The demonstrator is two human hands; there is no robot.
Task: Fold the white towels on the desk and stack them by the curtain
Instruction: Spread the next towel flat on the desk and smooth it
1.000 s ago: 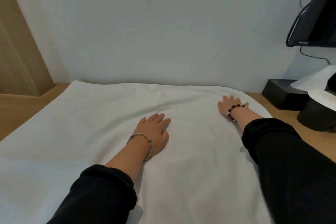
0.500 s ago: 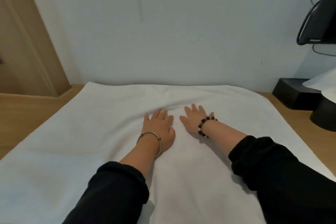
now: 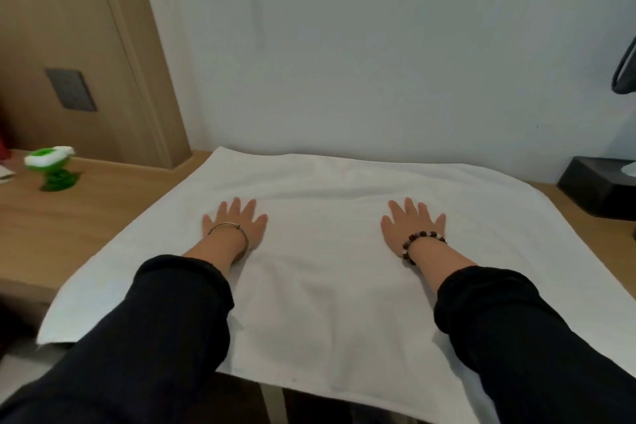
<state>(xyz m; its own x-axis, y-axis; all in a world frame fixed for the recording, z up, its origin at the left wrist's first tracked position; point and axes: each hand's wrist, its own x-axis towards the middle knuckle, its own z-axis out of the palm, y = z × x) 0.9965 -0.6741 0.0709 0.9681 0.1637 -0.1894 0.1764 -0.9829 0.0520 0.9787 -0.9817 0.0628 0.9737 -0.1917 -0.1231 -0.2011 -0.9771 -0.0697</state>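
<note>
A large white towel [image 3: 320,286] lies spread flat over the wooden desk [image 3: 69,224], its near edge hanging over the desk's front. My left hand [image 3: 237,224] presses flat on the towel's left half with fingers spread. My right hand [image 3: 413,225] lies flat on the right half, fingers spread too. Both palms face down and hold nothing. A few soft wrinkles run along the towel's far edge by the wall. No curtain shows in the head view.
A green and white object [image 3: 53,167] stands on the desk at the far left. A black box [image 3: 599,186] sits at the right by the wall. A wooden panel [image 3: 86,45] with a grey switch plate [image 3: 70,89] rises at the back left.
My hands were close together at the towel's middle; now they have slid apart, left hand leftward and right hand rightward. The view has also shifted left.
</note>
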